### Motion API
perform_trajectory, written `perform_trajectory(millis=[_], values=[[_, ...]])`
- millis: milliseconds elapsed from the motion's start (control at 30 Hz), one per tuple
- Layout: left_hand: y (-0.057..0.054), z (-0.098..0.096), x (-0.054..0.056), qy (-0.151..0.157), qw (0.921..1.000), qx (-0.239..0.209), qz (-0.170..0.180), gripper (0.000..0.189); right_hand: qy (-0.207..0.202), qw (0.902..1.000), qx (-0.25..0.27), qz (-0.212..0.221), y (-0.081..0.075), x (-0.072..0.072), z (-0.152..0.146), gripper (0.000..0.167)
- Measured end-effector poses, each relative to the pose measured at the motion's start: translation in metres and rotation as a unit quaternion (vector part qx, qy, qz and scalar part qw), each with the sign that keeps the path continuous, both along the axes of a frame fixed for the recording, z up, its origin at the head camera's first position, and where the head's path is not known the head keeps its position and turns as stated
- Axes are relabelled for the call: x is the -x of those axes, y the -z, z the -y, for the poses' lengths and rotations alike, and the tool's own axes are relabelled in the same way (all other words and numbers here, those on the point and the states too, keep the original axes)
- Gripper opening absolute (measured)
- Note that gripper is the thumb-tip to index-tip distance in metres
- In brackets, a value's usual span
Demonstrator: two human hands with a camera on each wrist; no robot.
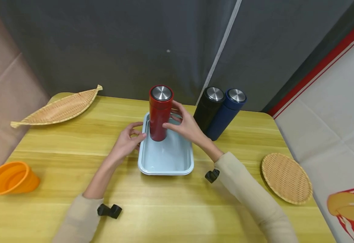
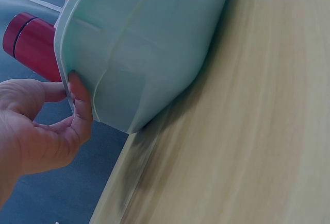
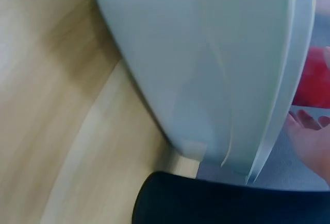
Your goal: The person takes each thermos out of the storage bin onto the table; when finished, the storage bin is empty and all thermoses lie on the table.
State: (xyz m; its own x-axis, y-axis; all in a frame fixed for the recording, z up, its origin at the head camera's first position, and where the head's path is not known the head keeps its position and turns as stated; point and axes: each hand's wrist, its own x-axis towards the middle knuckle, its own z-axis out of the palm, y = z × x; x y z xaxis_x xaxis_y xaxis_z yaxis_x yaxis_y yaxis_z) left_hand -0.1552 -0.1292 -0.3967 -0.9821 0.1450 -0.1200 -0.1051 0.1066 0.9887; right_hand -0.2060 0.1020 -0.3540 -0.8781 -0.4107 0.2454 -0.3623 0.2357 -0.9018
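A red thermos (image 1: 159, 116) with a steel-topped lid stands at the far left of a pale blue rectangular tub (image 1: 166, 168). My right hand (image 1: 185, 125) curves around the thermos from the right, thumb in front and fingers behind. In the right wrist view, that hand (image 3: 314, 139) shows only in part beside the red body. On the tub's left side, my left hand (image 1: 129, 138) pinches the rim between thumb and fingers. The left wrist view shows its fingertips (image 2: 78, 92) against the tub's outer wall (image 2: 149, 44).
A black thermos (image 1: 208, 109) and a blue thermos (image 1: 226, 113) stand close together to the right of the tub. A boat-shaped woven basket (image 1: 61, 108) lies back left, an orange cup (image 1: 28, 182) front left, and a round woven tray (image 1: 286, 179) at right. A grey partition (image 1: 119, 50) rises behind the table.
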Motion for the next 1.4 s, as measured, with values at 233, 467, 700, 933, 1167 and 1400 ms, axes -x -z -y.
perform_trajectory(millis=[233,467,700,933,1167,1400], values=[[0.001,0.0,0.001,-0.001,1.0,0.006,0.0,0.051,0.018,0.9994,-0.028,0.012,-0.002,0.004,0.015,0.076],[-0.004,-0.005,-0.002,-0.005,0.9996,0.019,-0.019,0.05,0.064,0.9975,-0.028,-0.008,-0.001,0.001,0.017,0.07],[-0.002,-0.006,-0.001,-0.013,0.9996,0.018,-0.018,0.05,0.074,0.9967,-0.014,-0.029,0.002,-0.007,0.012,0.068],[0.001,-0.007,-0.006,-0.014,0.9997,0.016,-0.014,0.05,0.091,0.9957,0.002,-0.019,-0.007,-0.03,0.002,0.066],[0.001,-0.004,-0.006,-0.012,0.9997,0.011,-0.02,0.052,0.097,0.9946,0.009,-0.034,-0.05,-0.064,-0.003,0.056],[-0.002,-0.004,-0.003,-0.012,0.9995,0.02,-0.021,0.05,0.097,0.9919,0.032,-0.076,-0.056,-0.069,-0.027,0.061]])
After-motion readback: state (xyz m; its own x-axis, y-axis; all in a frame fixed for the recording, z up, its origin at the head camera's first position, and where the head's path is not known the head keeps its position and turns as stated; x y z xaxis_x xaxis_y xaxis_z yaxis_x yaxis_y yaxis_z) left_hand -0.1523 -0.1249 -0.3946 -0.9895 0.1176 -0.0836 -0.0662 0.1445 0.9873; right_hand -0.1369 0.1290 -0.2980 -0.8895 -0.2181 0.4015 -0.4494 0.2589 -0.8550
